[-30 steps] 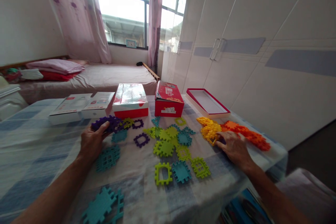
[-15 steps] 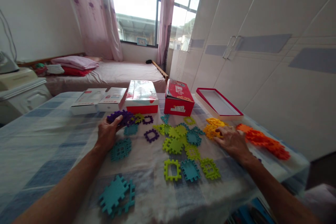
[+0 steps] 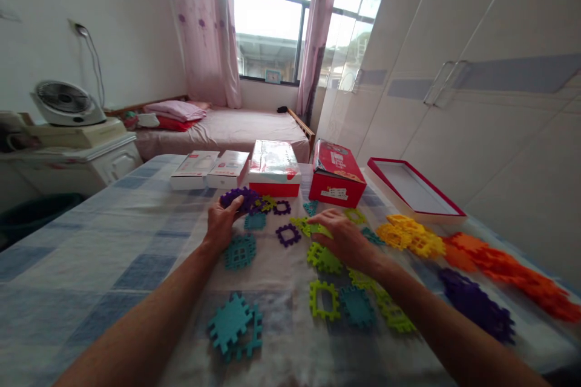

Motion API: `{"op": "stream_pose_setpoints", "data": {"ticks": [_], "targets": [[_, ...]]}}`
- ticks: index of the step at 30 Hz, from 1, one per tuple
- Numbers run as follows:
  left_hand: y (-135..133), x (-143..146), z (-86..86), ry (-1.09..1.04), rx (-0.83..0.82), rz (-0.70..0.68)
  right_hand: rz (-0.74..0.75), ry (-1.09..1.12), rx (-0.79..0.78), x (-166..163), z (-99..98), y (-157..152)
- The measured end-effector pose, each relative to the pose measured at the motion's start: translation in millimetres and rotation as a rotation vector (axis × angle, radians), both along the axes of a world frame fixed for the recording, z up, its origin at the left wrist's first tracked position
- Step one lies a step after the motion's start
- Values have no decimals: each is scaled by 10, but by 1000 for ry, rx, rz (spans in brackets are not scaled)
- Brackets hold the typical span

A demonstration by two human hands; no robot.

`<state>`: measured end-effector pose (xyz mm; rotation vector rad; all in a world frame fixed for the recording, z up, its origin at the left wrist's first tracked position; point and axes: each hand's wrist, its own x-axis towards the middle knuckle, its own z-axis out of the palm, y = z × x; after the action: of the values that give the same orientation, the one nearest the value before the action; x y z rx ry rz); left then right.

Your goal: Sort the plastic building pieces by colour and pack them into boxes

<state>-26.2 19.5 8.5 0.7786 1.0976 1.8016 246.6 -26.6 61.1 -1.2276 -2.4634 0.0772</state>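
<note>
My left hand rests on the table with its thumb and fingers closed on a stack of purple waffle tiles. A teal tile lies just below it. My right hand lies flat with fingers spread over the green tiles in the middle of the table. Loose purple frame tiles sit between the two hands. Yellow tiles and orange tiles are heaped to the right, and a purple piece lies near my right forearm.
Two red boxes and white boxes stand along the table's far side, with an open red-rimmed lid at the right. A fan sits on a cabinet at left. Wardrobe doors are close on the right.
My right hand has left the yellow and orange heap and moved left onto the green tiles. My left hand stays on the purple stack. The view has swung left.
</note>
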Motion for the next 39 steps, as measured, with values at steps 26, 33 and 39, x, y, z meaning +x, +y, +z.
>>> {"op": "stream_pose_setpoints", "data": {"ticks": [26,33,39], "targets": [[49,-23,-28,-87,15,58,-45,-232,88,-1041,-79,594],[43,-21,-20,-80,21,43,-75,-318,129,-1165,-204,764],[44,-27,-33,-85,8,46,-73,-301,177,-1035,-136,624]]}}
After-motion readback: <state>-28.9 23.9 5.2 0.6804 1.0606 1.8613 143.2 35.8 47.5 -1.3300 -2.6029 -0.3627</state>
